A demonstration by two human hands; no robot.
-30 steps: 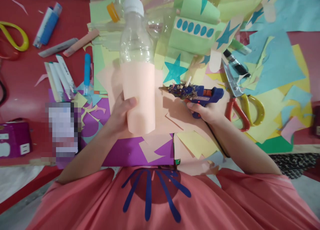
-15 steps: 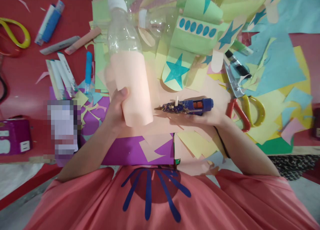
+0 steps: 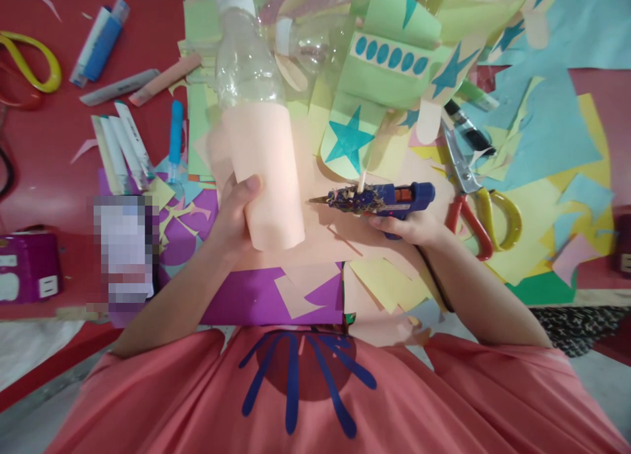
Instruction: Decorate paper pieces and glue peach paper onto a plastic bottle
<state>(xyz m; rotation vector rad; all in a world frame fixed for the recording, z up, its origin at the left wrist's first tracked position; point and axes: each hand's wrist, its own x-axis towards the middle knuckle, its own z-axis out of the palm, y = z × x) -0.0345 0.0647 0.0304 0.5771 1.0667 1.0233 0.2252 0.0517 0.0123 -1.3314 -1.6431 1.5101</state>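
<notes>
A clear plastic bottle (image 3: 249, 63) with a white cap leans away from me, its lower part wrapped in pale peach paper (image 3: 269, 165). My left hand (image 3: 236, 211) is closed around the wrapped part, thumb on the front; its other fingers are hidden behind. My right hand (image 3: 414, 227) grips a blue glue gun (image 3: 389, 198) by its handle. The nozzle points left, close to the paper wrap; whether it touches cannot be told. Dried glue and scraps cling to the gun's front, and a cord runs down from the handle.
Red-and-yellow scissors (image 3: 470, 198) lie right of the glue gun. Green paper pieces with blue stars (image 3: 351, 140) and another bottle (image 3: 315, 40) lie beyond. Several markers (image 3: 121, 148), a blurred-out phone (image 3: 125, 253) and a purple box (image 3: 29, 267) are at left. Paper scraps cover much of the red table.
The glue gun has shifted slightly right and up and turned, showing more of its side. The bottle has moved a little to the right in my left hand.
</notes>
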